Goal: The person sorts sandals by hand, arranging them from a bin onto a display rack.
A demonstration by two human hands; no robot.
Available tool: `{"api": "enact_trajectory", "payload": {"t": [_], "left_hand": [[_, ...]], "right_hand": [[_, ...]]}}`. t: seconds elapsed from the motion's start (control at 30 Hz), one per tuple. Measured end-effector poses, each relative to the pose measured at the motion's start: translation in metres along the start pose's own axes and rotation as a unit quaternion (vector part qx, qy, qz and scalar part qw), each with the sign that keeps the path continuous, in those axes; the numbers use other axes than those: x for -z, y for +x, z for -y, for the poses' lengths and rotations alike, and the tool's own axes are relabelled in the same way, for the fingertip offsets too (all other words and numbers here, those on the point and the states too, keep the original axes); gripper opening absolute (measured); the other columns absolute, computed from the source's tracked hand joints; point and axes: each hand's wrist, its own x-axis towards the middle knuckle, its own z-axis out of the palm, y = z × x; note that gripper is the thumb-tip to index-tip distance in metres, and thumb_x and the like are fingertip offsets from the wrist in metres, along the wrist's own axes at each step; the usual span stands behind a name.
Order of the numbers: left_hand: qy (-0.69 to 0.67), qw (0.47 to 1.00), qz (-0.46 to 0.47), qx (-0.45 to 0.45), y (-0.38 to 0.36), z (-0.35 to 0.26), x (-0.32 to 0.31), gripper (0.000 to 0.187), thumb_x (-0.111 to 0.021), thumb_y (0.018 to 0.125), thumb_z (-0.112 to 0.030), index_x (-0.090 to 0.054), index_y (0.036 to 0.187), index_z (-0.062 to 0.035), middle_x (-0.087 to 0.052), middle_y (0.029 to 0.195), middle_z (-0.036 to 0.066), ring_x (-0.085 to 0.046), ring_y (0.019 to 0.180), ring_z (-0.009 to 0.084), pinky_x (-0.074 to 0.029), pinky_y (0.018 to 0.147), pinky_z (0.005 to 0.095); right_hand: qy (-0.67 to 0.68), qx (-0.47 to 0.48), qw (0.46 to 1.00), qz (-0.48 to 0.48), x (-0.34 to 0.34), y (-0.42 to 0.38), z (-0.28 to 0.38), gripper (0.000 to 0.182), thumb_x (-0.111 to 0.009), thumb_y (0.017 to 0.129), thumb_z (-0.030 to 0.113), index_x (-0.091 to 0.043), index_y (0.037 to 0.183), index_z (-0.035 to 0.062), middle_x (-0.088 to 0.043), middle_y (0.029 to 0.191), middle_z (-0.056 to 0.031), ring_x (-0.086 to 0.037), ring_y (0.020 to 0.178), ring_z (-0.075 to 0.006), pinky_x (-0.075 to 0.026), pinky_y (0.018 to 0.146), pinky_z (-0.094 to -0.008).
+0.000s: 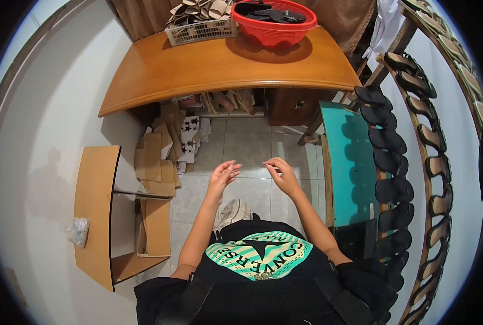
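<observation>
My left hand (224, 177) is raised in front of my body, palm inward, its fingers loosely bent and apart with nothing in them. Level with it on the other side is my right hand (282, 174), a gap showing between its thumb and curved fingers; it holds nothing that I can see. The hands do not touch each other or any object. Beneath them lies the grey tiled floor (247, 146). Beyond them stands a wooden desk (198, 67), bearing a red plastic basket (276, 37) of black footwear parts and a white crate (201, 33) of beige ones.
Wooden racks with rows of black sandals (389, 141) and tan-soled sandals (432, 138) stand at the right, beside a green board (347, 162). Cardboard pieces (152, 157) are piled on the left. Nearer is a small wooden shelf (98, 200) with a clear plastic bag (80, 233).
</observation>
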Motion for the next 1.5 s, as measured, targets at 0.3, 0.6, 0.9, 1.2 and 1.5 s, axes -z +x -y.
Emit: {"api": "enact_trajectory", "payload": {"t": [0.3, 0.6, 0.9, 1.2, 1.5], "left_hand": [[-0.02, 1.0, 0.005, -0.006, 0.138, -0.034, -0.003, 0.027, -0.048, 0.084, -0.023, -0.047, 0.105, -0.0058, -0.057, 0.098, 0.006, -0.055, 0.084, 0.0092, -0.041, 0.066, 0.0156], [-0.029, 0.999, 0.018, -0.011, 0.281, -0.101, 0.001, 0.028, -0.046, 0.085, -0.023, -0.046, 0.107, -0.006, -0.056, 0.098, 0.005, -0.055, 0.084, 0.0095, -0.041, 0.065, 0.0166], [0.005, 0.998, 0.027, -0.053, 0.401, -0.151, -0.002, 0.028, -0.045, 0.085, -0.025, -0.048, 0.106, -0.0074, -0.056, 0.099, 0.004, -0.053, 0.087, 0.0096, -0.041, 0.071, 0.0201], [0.074, 0.99, 0.056, -0.104, 0.46, -0.172, -0.045, 0.024, -0.047, 0.084, -0.023, -0.05, 0.104, -0.0089, -0.054, 0.099, 0.002, -0.049, 0.09, 0.0092, -0.038, 0.073, 0.0213], [0.356, 0.763, -0.089, -0.532, 0.562, -0.252, -0.101, 0.041, -0.062, 0.068, -0.011, -0.044, 0.104, -0.0012, -0.047, 0.105, 0.014, -0.043, 0.099, 0.0299, -0.032, 0.087, 0.037]], "right_hand": [[0.03, -0.012, 0.998, -0.053, 0.027, 0.116, -0.056, 0.01, -0.054, 0.078, 0.009, -0.059, 0.082, 0.0008, -0.053, 0.083, -0.0057, -0.053, 0.075, -0.0129, -0.045, 0.063, -0.0226], [-0.004, 0.015, 0.997, -0.079, 0.05, 0.258, -0.078, 0.012, -0.054, 0.078, 0.011, -0.057, 0.079, -0.0004, -0.053, 0.076, -0.0062, -0.05, 0.068, -0.0121, -0.041, 0.058, -0.0211], [0.002, -0.011, 0.995, -0.103, 0.062, 0.351, -0.105, 0.012, -0.052, 0.079, 0.011, -0.058, 0.083, 0.001, -0.054, 0.078, -0.0066, -0.052, 0.07, -0.0133, -0.042, 0.06, -0.0223], [0.03, 0.01, 0.995, -0.095, 0.085, 0.414, -0.126, 0.013, -0.053, 0.078, 0.009, -0.059, 0.073, -0.0016, -0.055, 0.073, -0.0079, -0.052, 0.072, -0.0148, -0.041, 0.064, -0.0237], [0.015, 0.095, 0.984, -0.147, 0.132, 0.496, -0.116, 0.018, -0.048, 0.081, 0.01, -0.059, 0.074, -0.0028, -0.053, 0.071, -0.006, -0.05, 0.067, -0.0128, -0.038, 0.058, -0.0224]]}}
